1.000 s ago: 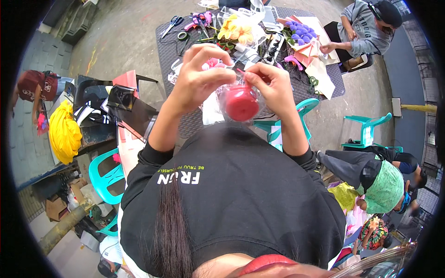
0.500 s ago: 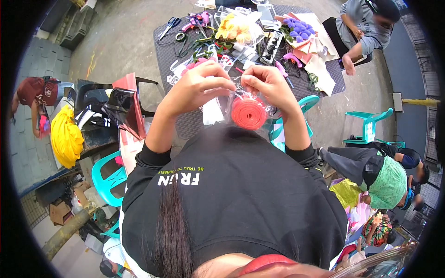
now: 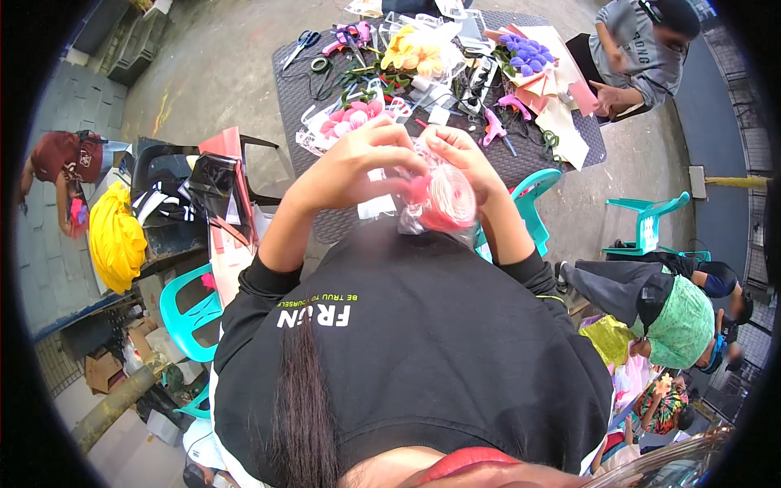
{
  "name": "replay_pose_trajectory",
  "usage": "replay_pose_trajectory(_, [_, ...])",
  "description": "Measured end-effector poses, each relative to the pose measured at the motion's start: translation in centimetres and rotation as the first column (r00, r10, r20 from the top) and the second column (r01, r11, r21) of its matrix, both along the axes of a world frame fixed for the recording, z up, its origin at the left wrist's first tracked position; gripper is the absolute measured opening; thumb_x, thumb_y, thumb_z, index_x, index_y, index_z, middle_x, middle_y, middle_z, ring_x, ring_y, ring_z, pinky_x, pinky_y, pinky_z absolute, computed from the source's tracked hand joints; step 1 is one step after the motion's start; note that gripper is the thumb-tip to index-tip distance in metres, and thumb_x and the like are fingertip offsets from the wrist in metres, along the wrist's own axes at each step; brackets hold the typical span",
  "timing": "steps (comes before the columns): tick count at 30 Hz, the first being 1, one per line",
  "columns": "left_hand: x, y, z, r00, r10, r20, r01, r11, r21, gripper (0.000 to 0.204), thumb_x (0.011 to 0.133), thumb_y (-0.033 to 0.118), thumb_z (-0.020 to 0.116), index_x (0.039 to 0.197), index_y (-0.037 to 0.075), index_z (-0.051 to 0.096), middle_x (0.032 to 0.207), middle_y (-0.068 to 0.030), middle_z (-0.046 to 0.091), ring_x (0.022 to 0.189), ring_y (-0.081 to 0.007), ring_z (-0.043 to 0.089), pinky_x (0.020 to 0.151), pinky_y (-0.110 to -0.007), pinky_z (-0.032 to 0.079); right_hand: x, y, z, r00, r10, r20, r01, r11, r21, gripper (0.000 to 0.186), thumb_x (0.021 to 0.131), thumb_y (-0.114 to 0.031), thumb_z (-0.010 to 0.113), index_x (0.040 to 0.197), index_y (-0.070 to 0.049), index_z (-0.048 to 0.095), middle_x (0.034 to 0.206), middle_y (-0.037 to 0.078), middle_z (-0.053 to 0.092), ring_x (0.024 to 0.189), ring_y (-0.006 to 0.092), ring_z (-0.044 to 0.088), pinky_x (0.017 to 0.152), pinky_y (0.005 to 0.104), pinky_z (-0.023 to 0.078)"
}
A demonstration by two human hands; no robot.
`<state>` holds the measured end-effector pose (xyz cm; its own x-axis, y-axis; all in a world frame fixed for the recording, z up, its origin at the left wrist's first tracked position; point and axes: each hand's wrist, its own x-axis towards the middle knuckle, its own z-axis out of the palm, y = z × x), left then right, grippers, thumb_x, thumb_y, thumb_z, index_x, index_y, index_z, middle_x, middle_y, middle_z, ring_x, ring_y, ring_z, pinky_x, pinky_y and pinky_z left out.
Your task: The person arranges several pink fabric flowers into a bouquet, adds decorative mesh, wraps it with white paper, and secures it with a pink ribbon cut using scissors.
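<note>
The clearest lettering stood on the front of the black sweatshirt (image 3: 455, 350) of the person wearing the camera. It ran across the chest in two lines, both upside down in this view. The one nearer the collar was a short word in big, bold white capitals, its middle partly covered by the end of a ponytail (image 3: 303, 390). Beyond it sat a longer line of small yellow-green capitals. Dark capitals crossed the chest of a co-worker's grey sweatshirt (image 3: 661, 77), only partly in sight. A maroon top (image 3: 53, 154) carried a small pale print, too small to read.
</note>
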<state>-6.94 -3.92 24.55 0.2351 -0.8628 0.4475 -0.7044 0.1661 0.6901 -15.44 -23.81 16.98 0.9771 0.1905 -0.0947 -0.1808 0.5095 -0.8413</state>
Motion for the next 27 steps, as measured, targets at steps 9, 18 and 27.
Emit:
replay_pose_trajectory(9, [-0.5,0.6,-3.2,0.917,0.36,-0.173,-0.352,0.933,0.075,0.016,0.072,0.011,0.07,0.086,0.015,0.071,0.073,0.0005,0.047,0.079,-0.0175,0.045,0.072,-0.03,0.039,-0.9,0.2,1.5,0.954,0.074,0.289,0.054,0.909,-0.413,0.069,0.07,-0.022,0.076,0.128,-0.007,0.041,0.129,0.008,0.044,0.115,0.0195,0.046,0.097,0.0378,0.037])
replay_pose_trajectory(18, [0.7,2.2,-4.1,0.892,-0.037,-0.451,-0.096,0.958,-0.27,0.009,0.07,0.013,0.07,0.078,0.008,0.07,0.091,-0.0022,0.049,0.096,-0.0197,0.044,0.092,-0.036,0.031,-0.5,-0.2,-0.2,0.96,-0.069,0.273,0.11,0.984,-0.138,0.027,0.075,-0.005,0.07,0.097,-0.001,0.055,0.101,0.006,0.057,0.1,0.0132,0.052,0.091,0.0294,0.04])
replay_pose_trajectory(27, [1.3,2.7,-0.8,0.945,0.257,0.204,-0.287,0.948,0.137,0.017,0.079,0.019,0.062,0.094,0.013,0.064,0.088,-0.0023,0.063,0.091,-0.021,0.055,0.088,-0.036,0.035,-1.4,-1.4,1.3,0.952,-0.052,0.302,0.184,0.886,-0.426,0.037,0.072,-0.01,0.074,0.103,-0.004,0.055,0.106,0.006,0.057,0.102,0.0152,0.053,0.09,0.0306,0.042])
